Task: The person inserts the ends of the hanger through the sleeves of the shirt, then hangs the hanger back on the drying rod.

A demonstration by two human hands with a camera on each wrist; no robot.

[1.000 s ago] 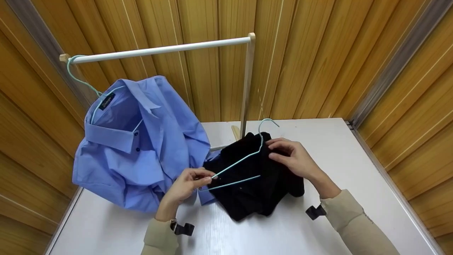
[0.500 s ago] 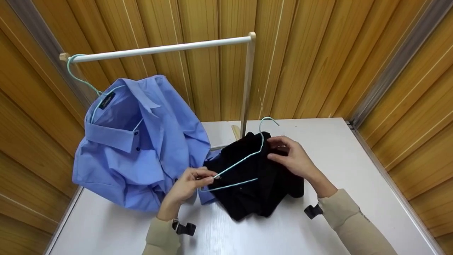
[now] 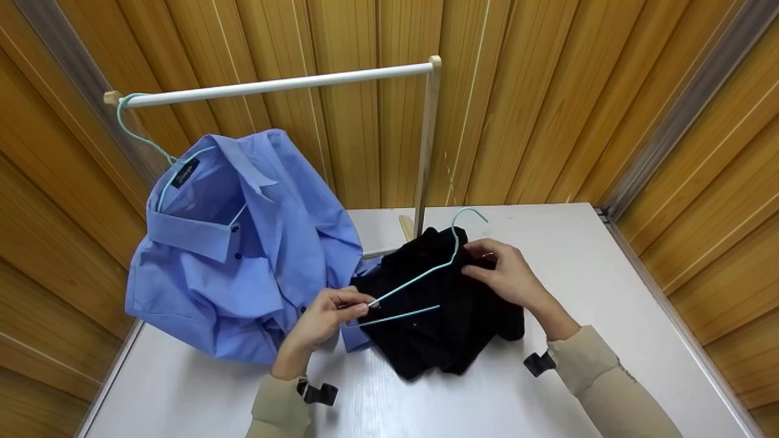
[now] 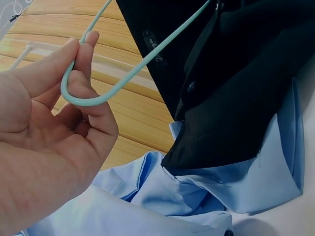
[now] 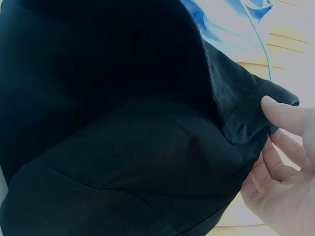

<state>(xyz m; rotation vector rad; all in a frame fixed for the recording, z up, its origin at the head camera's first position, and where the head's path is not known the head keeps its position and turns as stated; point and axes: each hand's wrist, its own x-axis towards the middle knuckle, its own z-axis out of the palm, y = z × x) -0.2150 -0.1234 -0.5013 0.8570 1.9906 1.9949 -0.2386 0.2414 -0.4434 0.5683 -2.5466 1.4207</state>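
Observation:
A mint-green wire hanger [image 3: 414,281] slants across the black shirt [image 3: 487,316], its hook standing up past the collar. My left hand [image 3: 319,319] pinches the hanger's left end; in the left wrist view the thumb and fingers close on the wire [image 4: 142,63] near its rounded corner. The hanger's right end is hidden inside the shirt. With thumb and fingers, my right hand [image 3: 508,277] pinches the edge of the shirt's collar [image 5: 241,108], as the right wrist view shows. A buttoned front and a neck label [image 4: 151,39] appear in the left wrist view.
A blue shirt [image 3: 310,219] hangs on another mint hanger [image 3: 141,141] at the left of a rack with a white rail [image 3: 280,85]. The rack's right post [image 3: 426,152] rises behind the black shirt. White table [image 3: 584,255] lies below, with wood-panelled walls [image 3: 523,109] around.
The hanger has shifted slightly right with my left hand, and a little more of its lower bar has gone under the black cloth. My right hand stays at the collar.

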